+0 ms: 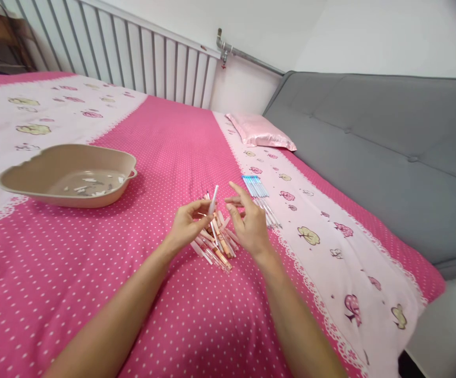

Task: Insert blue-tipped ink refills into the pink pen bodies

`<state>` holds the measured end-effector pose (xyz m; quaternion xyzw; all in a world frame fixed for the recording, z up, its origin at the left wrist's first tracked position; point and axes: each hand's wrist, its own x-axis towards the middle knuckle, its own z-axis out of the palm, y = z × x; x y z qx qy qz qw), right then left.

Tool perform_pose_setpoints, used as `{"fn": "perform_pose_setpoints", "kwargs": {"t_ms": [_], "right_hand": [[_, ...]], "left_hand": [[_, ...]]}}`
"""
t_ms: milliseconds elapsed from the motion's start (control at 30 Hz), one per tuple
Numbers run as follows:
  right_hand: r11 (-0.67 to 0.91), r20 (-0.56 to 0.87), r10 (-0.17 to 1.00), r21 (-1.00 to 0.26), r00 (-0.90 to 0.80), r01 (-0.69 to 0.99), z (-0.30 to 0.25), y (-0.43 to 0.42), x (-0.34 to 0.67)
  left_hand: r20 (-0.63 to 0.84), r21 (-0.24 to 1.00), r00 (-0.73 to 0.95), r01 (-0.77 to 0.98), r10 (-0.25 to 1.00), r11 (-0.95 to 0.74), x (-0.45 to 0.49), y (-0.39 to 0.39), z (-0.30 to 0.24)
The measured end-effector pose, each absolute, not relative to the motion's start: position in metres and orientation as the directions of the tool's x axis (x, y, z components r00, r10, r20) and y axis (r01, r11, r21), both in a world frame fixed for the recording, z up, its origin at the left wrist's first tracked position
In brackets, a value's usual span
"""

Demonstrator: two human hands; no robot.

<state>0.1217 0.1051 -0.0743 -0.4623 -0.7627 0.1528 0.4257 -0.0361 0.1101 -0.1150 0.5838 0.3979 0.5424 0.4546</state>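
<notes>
My left hand (188, 224) pinches a slim whitish pen-like stick (214, 199), which points upward and leans a little to the right. Just to the right, my right hand (249, 220) is held apart from the stick, index finger stretched out and thumb separate, with nothing visible in it. Beneath both hands lies a loose pile of pens (220, 247) in pink, white and orange tones, partly covered by the fingers. Beyond my right hand, a row of blue pens (256, 186) lies side by side, and a row of whitish, clear pens (268, 212) lies nearer to me.
A beige plastic basin (66, 198) with small white and grey pieces in it stands at the left on the pink dotted bedspread (165, 136). A pink pillow (261, 131) lies by the grey headboard (370, 126). A white radiator (149, 58) runs along the far wall.
</notes>
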Motion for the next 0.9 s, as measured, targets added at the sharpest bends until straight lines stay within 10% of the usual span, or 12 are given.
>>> {"fn": "perform_pose_setpoints", "kwargs": {"t_ms": [300,900], "right_hand": [[0.218,-0.103,0.958,-0.346,-0.268,0.913,-0.093,0.111,0.14],[0.147,-0.226,0.956,-0.181,-0.186,0.972,-0.104,0.115,0.135]], "left_hand": [[0.23,0.973,-0.172,0.061,0.958,-0.222,-0.048,0.116,-0.113],[0.239,0.971,-0.216,0.084,0.947,-0.226,-0.051,0.121,-0.118]]}}
